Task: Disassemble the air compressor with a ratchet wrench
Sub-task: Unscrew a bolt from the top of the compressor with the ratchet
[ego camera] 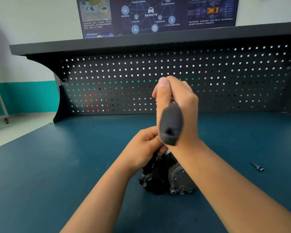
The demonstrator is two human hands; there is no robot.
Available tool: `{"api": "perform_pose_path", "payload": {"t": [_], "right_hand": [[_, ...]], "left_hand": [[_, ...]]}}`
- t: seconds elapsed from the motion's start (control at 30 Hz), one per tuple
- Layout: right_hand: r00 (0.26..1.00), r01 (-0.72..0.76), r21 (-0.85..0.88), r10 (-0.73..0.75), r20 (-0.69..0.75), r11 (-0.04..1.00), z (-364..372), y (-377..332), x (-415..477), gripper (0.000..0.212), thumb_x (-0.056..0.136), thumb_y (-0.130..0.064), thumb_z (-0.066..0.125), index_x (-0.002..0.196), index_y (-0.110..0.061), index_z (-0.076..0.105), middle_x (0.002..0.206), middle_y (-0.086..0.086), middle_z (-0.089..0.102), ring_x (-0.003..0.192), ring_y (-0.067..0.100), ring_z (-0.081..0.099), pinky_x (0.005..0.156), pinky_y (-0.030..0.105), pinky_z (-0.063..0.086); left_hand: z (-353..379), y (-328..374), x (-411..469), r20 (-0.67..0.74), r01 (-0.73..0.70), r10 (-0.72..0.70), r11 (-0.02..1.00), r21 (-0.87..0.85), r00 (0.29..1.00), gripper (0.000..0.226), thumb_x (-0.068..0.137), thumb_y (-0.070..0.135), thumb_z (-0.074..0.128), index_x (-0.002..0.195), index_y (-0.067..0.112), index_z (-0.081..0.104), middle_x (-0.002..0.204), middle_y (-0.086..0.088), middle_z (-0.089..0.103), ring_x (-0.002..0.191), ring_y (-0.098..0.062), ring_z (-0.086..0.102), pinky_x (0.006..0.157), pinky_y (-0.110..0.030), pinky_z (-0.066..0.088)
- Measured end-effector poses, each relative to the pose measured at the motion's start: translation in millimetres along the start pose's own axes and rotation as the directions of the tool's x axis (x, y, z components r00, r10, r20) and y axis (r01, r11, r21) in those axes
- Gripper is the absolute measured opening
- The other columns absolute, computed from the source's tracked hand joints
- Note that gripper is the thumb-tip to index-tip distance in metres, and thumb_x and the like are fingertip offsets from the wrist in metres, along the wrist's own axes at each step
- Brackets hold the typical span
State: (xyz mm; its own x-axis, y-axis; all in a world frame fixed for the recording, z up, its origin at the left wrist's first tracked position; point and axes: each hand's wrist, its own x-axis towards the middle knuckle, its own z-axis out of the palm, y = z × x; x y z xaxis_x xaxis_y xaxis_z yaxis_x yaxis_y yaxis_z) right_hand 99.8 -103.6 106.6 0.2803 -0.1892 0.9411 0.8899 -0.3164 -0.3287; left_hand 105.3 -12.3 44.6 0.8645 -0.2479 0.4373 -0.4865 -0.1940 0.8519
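Head: right hand (pixel 176 100) grips wrench (pixel 170 124), left hand (pixel 144 146) compressor (pixel 179 178).

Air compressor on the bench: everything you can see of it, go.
The air compressor rests on the blue bench. One half is black with small fittings, the other a grey cast-metal end housing with round bosses and holes. The left hand curls its fingers over its far end; the right forearm crosses above it, hiding part. The right hand holds the ratchet wrench clear of it.
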Motion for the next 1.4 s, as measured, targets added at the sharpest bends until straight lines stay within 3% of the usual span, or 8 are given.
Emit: {"api": "perform_pose_path", "payload": {"t": [0.23,0.43,0.7,0.8,0.93,1.0,1.2,1.4], "right_hand": [[0.968,-0.235,0.334,0.191,0.160,0.913,-12,7,10,0.044,0.091,-0.025,0.039,0.058,0.002,0.052,0.057,0.014,0.055,0.056,0.008,0.051,0.059,0.016,0.040],[0.950,-0.308,0.537,0.221,0.221,0.785,-15,17,15,0.042,0.087,-0.018,0.036,0.052,-0.005,0.055,0.052,0.000,0.056,0.059,0.015,0.052,0.076,0.052,0.048],[0.839,-0.501,0.833,0.368,0.401,0.235,-18,30,21,0.030,0.074,-0.029,0.045,0.053,-0.009,0.055,0.056,0.007,0.052,0.060,0.020,0.051,0.068,0.033,0.053],[0.857,-0.498,0.815,0.311,0.411,0.296,-17,26,21,0.032,0.080,-0.024,0.042,0.055,-0.008,0.055,0.056,0.007,0.053,0.061,0.020,0.051,0.070,0.034,0.052],[0.942,-0.336,0.469,0.283,0.182,0.817,-13,21,16,0.039,0.086,-0.016,0.034,0.055,-0.006,0.056,0.058,0.002,0.056,0.064,0.013,0.055,0.067,0.024,0.047],[0.970,-0.245,0.253,0.236,0.066,0.936,-10,16,10,0.038,0.089,-0.015,0.035,0.057,-0.005,0.054,0.058,0.001,0.055,0.061,0.009,0.052,0.060,0.015,0.039],[0.995,-0.093,0.015,0.092,0.040,0.996,-4,4,4,0.044,0.093,-0.023,0.033,0.063,0.004,0.051,0.062,0.007,0.049,0.071,0.030,0.049,0.065,0.040,0.039],[0.963,-0.257,0.247,0.268,-0.012,0.934,-12,9,8,0.047,0.090,-0.022,0.036,0.051,0.000,0.050,0.053,0.009,0.055,0.052,0.002,0.048,0.056,0.008,0.037]], "left_hand": [[1,2,3,0.092,-0.067,0.070,0.997,-0.042,0.993,0.039,0.093,0.031,0.041,0.060,0.033,0.061,0.053,0.009,0.052,0.057,-0.018,0.045,0.063,-0.026,0.038],[1,2,2,0.107,-0.078,0.089,0.991,-0.108,0.990,0.037,0.095,0.034,0.033,0.077,0.027,0.065,0.061,0.005,0.059,0.058,-0.011,0.049,0.063,-0.017,0.042],[-1,0,2,0.112,-0.085,0.090,0.995,-0.053,0.990,0.032,0.096,0.027,0.034,0.109,0.018,0.063,0.062,0.006,0.060,0.061,-0.011,0.053,0.066,-0.016,0.042],[-3,0,2,0.105,-0.080,0.087,0.994,-0.071,0.991,0.030,0.095,0.028,0.035,0.095,0.022,0.065,0.057,0.007,0.050,0.057,-0.013,0.046,0.064,-0.021,0.040],[0,1,3,0.100,-0.079,0.088,0.993,-0.088,0.991,0.030,0.094,0.026,0.036,0.074,0.025,0.058,0.055,0.008,0.044,0.052,-0.011,0.040,0.058,-0.020,0.037],[1,1,4,0.115,-0.082,0.088,0.995,-0.052,0.989,0.039,0.096,0.024,0.037,0.065,0.031,0.059,0.054,0.010,0.046,0.052,-0.011,0.041,0.057,-0.017,0.037],[-1,-1,1,0.063,-0.047,0.043,0.997,0.060,0.997,0.034,0.083,0.029,0.043,0.050,0.026,0.054,0.051,0.007,0.052,0.053,-0.010,0.044,0.057,-0.019,0.037],[2,5,0,0.124,-0.093,0.092,0.996,-0.003,0.988,0.039,0.094,0.028,0.038,0.063,0.032,0.061,0.057,0.007,0.058,0.058,-0.009,0.051,0.066,-0.015,0.042]]}}
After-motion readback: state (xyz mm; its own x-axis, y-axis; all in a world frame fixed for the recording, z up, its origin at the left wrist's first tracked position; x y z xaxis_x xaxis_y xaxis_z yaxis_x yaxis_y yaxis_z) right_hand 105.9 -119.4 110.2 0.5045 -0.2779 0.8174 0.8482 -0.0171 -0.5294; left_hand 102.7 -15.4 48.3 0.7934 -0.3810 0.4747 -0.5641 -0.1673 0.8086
